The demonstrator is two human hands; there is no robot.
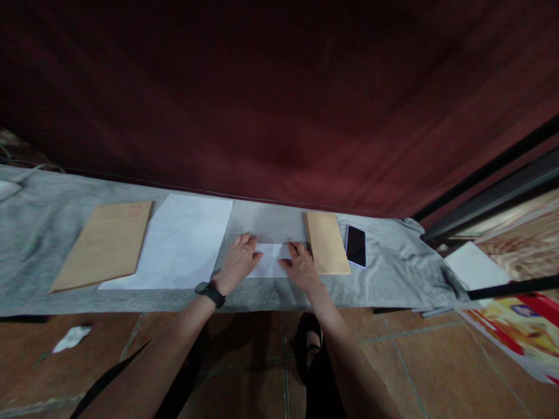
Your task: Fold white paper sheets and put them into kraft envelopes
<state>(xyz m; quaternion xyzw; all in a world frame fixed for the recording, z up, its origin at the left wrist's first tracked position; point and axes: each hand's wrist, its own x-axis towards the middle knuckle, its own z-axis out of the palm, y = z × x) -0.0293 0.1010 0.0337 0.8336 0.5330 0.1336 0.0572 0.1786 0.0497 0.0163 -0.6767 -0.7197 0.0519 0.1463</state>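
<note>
A small folded sheet of white paper (268, 269) lies on the grey cloth between my hands. My left hand (238, 262) rests at its left side, fingers flat on the cloth and thumb reaching onto the paper. Across from it, my right hand (302, 267) lies over the paper's right edge, thumb and fingers apart. Just right of that hand is a stack of small tan envelopes (326, 243). Larger white sheets (186, 241) lie to the left, partly covered by a large brown envelope (107, 241).
A phone (356, 245) lies right of the small envelopes. The grey cloth (393, 262) covers a narrow bench against a dark red fabric wall (279, 116). Dark metal bars (493, 198) stand at the right. A colourful box (524, 331) and a white scrap (72, 338) lie below.
</note>
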